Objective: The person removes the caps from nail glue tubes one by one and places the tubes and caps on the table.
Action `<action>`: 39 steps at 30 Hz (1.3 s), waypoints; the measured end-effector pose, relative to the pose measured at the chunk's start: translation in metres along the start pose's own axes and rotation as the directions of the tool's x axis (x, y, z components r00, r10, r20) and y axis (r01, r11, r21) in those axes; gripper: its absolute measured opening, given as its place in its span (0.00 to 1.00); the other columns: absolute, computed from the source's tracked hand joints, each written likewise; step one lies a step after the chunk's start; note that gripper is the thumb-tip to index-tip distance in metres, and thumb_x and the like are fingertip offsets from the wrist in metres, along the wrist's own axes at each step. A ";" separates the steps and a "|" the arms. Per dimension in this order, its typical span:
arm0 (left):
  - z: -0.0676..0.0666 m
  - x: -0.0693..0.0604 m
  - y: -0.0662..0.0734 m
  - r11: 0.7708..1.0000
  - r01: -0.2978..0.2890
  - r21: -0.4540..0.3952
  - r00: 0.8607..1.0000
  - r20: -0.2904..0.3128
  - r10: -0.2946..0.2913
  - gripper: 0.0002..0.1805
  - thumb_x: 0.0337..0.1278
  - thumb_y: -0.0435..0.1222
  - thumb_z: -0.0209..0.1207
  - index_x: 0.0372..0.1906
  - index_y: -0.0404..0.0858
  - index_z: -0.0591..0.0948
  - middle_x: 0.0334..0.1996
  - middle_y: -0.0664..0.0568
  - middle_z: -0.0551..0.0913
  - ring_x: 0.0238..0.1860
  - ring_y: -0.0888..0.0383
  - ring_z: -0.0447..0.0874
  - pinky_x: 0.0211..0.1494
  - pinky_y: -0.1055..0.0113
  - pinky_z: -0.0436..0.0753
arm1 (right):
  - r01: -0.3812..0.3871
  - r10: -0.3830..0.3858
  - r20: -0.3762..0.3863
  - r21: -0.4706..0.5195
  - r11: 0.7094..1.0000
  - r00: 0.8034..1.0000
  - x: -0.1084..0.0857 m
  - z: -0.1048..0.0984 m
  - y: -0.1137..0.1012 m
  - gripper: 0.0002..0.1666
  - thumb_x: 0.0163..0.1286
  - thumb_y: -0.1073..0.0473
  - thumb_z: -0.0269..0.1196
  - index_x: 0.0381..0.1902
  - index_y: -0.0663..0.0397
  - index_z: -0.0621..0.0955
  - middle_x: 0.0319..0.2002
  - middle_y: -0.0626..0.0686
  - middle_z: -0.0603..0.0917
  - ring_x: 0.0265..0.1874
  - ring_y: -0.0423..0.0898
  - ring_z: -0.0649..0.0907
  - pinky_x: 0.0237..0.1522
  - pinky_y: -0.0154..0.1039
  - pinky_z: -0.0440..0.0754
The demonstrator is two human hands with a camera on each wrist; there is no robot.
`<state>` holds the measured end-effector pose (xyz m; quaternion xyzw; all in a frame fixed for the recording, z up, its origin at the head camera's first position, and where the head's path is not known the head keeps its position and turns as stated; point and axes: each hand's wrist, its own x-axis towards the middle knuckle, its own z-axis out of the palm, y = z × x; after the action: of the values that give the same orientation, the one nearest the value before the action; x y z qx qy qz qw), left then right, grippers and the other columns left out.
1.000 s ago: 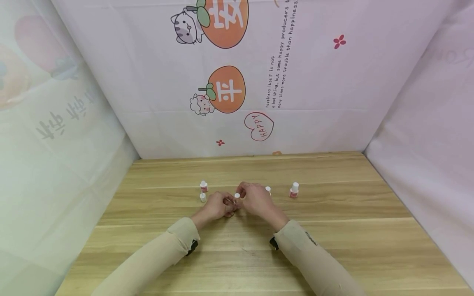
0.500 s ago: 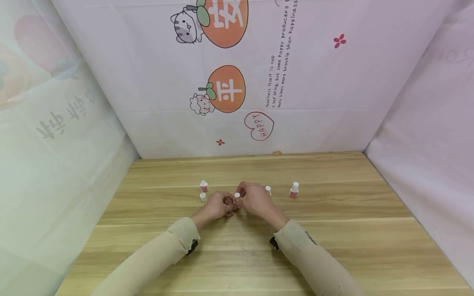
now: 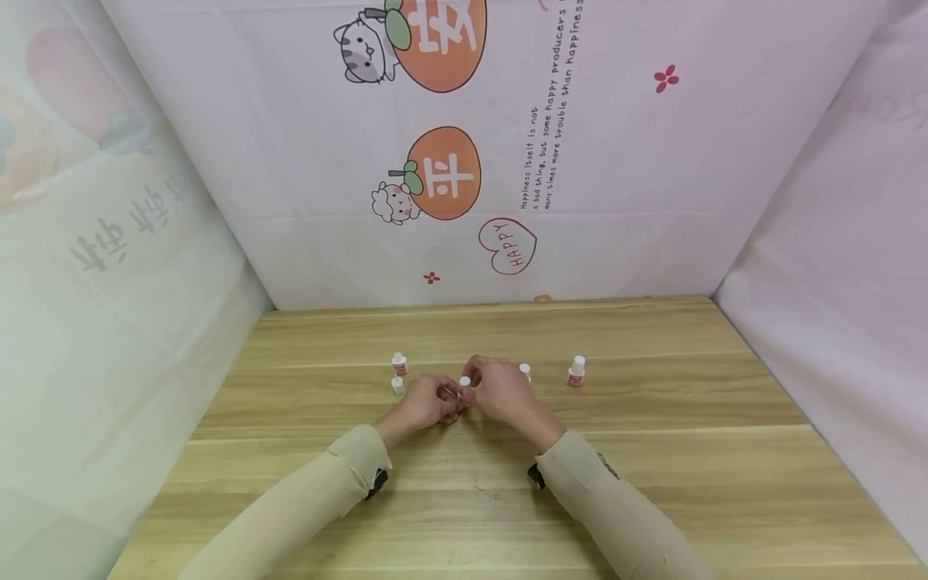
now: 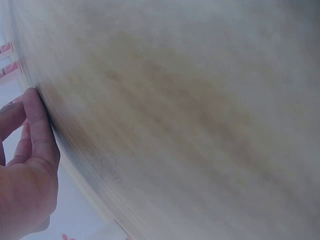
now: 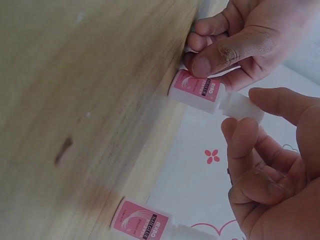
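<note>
Gripping the glue bottle point(image 5: 196, 93) is the left hand point(image 3: 424, 401); the right hand point(image 3: 502, 390) is pinching the white cap point(image 5: 242, 107); both forearms point(image 3: 300, 506) are slanting inward over the bench point(image 3: 464, 524).

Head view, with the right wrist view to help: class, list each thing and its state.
Held bottle: upright, cap on
Left hand: holds that bottle's body
Right hand: pinches its cap
Far-right bottle: upright, capped
Bottle beside right hand: partly hidden, mainly its top showing
Far-left bottle: upright, seemingly uncapped
Small white piece before it: standing, looks like a loose cap
</note>
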<state>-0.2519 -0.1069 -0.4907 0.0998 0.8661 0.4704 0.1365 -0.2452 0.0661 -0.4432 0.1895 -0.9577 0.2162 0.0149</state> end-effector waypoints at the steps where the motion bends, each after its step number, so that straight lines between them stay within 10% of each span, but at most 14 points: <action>1: 0.000 0.000 0.000 1.000 -0.002 0.000 1.000 -0.002 0.002 0.10 0.62 0.25 0.59 0.46 0.32 0.85 0.31 0.44 0.90 0.25 0.60 0.87 0.30 0.68 0.87 | 0.000 0.000 0.001 -0.001 1.000 1.000 0.000 0.000 0.000 0.10 0.66 0.50 0.68 0.41 0.45 0.82 0.36 0.46 0.87 0.34 0.44 0.83 0.33 0.39 0.80; 39: -0.001 -0.002 0.003 1.000 -0.009 -0.028 1.000 0.004 0.009 0.11 0.61 0.23 0.58 0.47 0.30 0.84 0.33 0.42 0.90 0.26 0.59 0.87 0.31 0.67 0.87 | -0.016 0.017 -0.016 0.025 1.000 1.000 0.002 0.001 0.001 0.12 0.65 0.51 0.68 0.44 0.45 0.83 0.38 0.46 0.87 0.36 0.45 0.84 0.31 0.40 0.81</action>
<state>-0.2504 -0.1070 -0.4877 0.1029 0.8586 0.4830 0.1376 -0.2471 0.0655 -0.4442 0.1799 -0.9563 0.2298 0.0185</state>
